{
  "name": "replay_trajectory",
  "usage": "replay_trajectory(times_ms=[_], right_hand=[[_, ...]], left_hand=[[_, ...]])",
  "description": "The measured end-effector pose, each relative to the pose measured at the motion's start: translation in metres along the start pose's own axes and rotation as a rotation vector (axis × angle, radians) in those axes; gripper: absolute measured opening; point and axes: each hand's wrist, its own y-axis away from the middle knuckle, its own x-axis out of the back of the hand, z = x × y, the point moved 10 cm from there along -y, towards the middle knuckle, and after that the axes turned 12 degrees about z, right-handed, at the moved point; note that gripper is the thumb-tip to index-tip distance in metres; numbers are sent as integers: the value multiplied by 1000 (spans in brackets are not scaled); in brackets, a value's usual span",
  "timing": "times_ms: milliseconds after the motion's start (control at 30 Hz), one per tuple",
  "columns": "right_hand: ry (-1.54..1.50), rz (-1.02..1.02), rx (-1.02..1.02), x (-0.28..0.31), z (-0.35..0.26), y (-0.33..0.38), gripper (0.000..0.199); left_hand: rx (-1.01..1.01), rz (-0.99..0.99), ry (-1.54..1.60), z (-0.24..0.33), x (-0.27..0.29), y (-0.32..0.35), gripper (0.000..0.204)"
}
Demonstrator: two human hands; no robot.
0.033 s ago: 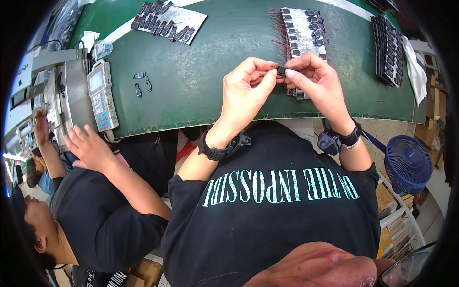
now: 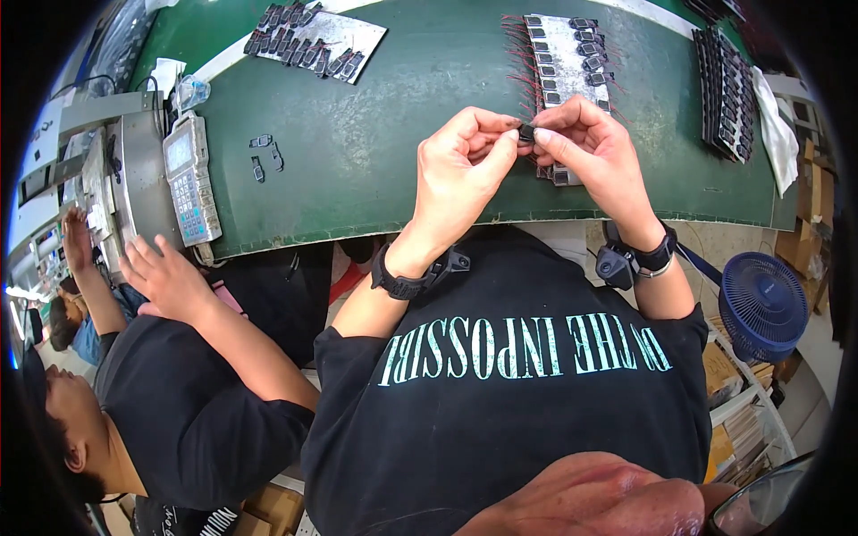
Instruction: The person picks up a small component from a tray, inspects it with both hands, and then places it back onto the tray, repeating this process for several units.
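A small black rectangular part is pinched between my two hands, above the front of the green table. My left hand grips its left side between thumb and fingertips. On the other side, the thumb and fingers of my right hand close on the same part. Just beyond and partly behind my hands lies a pale board bearing rows of small black parts with thin red wires. My fingers cover much of the held part, so its details cannot be made out.
Another board of wired black parts lies far left; several loose black pieces are nearer. Stacked trays and a white cloth sit at right. A keypad controller, a co-worker's hand and a blue fan flank me.
Both my hands keep their hold on the small black part in the same place. The co-worker's hands at the left have shifted very slightly.
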Motion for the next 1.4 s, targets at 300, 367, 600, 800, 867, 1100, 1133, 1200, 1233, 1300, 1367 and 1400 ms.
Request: replay_trajectory(times_ms=[300,367,600,800,867,1100,1133,1200,1233,1300,1367,1400], right_hand=[[191,46,224,2,-27,5,13],[367,64,359,1,-39,10,14],[357,81,257,-3,-29,9,13],[366,113,315,-3,-31,10,10],[374,138,394,-3,-34,9,10],[351,34,184,-5,-17,4,14],[323,12,158,-6,-14,3,15],[295,-10,131,-7,-11,3,16],[280,-3,140,-7,-13,3,15],[252,12,159,-7,-18,3,14],[281,8,159,-6,-19,2,14],[310,3,160,-6,-20,2,14]], left_hand=[[-29,55,-49,0,8,-4,11],[-41,62,-60,1,8,-4,12],[-73,79,-108,0,5,-1,13],[-58,45,-121,0,3,0,12],[-50,29,-136,0,1,0,13],[-94,13,-167,4,0,2,12],[-94,11,-168,4,0,3,12],[-104,12,-154,5,-1,3,11],[-109,13,-147,6,-1,3,11],[-115,8,-175,6,-1,4,12],[-128,-1,-231,6,-2,5,12],[-126,0,-232,6,-3,6,12]])
